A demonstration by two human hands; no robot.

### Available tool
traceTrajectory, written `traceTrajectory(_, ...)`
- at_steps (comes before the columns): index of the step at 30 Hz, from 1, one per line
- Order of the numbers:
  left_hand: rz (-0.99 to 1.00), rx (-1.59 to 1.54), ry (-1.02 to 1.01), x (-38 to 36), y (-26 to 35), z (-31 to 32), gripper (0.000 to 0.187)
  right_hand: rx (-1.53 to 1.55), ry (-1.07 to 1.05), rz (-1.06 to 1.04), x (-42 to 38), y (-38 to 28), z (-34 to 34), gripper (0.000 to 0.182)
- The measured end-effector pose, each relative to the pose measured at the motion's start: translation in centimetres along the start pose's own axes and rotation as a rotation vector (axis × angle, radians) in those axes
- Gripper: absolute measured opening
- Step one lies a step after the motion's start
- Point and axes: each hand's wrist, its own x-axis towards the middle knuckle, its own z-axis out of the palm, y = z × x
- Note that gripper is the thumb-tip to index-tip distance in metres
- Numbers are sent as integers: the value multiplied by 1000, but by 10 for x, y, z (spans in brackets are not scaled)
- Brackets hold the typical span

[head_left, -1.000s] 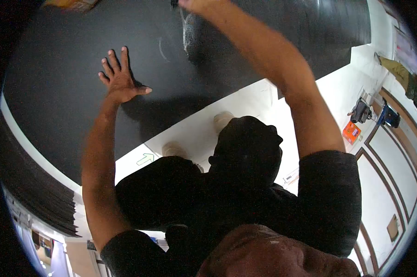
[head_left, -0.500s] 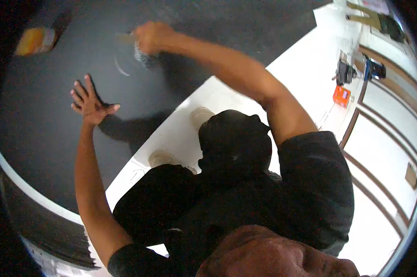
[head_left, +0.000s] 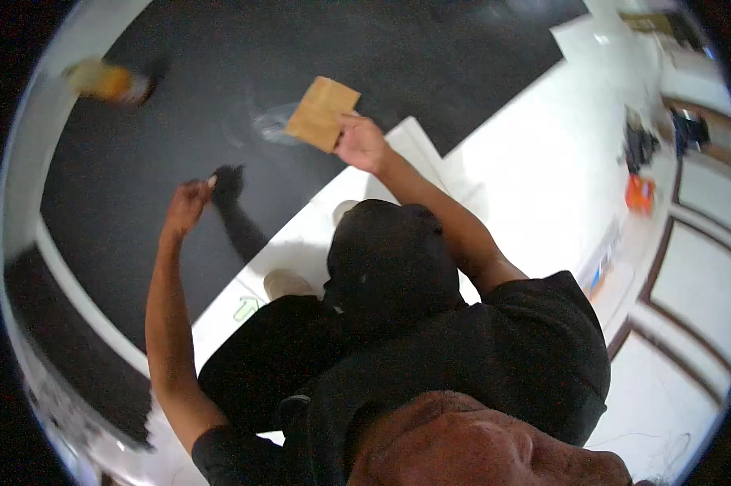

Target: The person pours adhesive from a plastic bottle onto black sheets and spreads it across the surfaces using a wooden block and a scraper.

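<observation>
My right hand (head_left: 361, 143) holds a flat tan rectangular sheet (head_left: 323, 113) by its lower right edge, thumb and fingers pinching it. The sheet is raised over a large black surface (head_left: 220, 73). A pale whitish smear (head_left: 275, 125) shows on that surface, just left of the sheet. To the left, my left hand (head_left: 189, 206) is over the black surface, its fingers curled in and nothing visible in them. Its shadow falls to the right of it.
A blurred yellow-orange container, perhaps a bottle (head_left: 113, 83), is at the upper left of the black surface. White floor (head_left: 503, 154) borders the surface near my shoes (head_left: 287, 283). An orange box (head_left: 639, 194) and dark equipment (head_left: 641, 146) are at the far right.
My right hand has moved right and down, lifting from the surface with the tan sheet now plainly in view. My left hand has gone from spread fingers to curled, shifting slightly right.
</observation>
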Motion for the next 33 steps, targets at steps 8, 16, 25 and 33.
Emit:
traceTrajectory(8, -75, -217, 283, -165, -60, -2, 30, -211, 23, 204, 33, -16, 35, 44)
traceTrajectory(16, -526, -648, 139, -284, -116, 129, 26, -310, 65, 318, 107, 3, 64, 28)
traceTrajectory(25, -469, -453, 59, -220, -112, 96, 44, -233, 1, 287, 140, -3, 71, 29)
traceTrajectory(33, 349, 61, -344, -5, 101, -26, 64, -68, 85, -74, 60, -3, 97, 36)
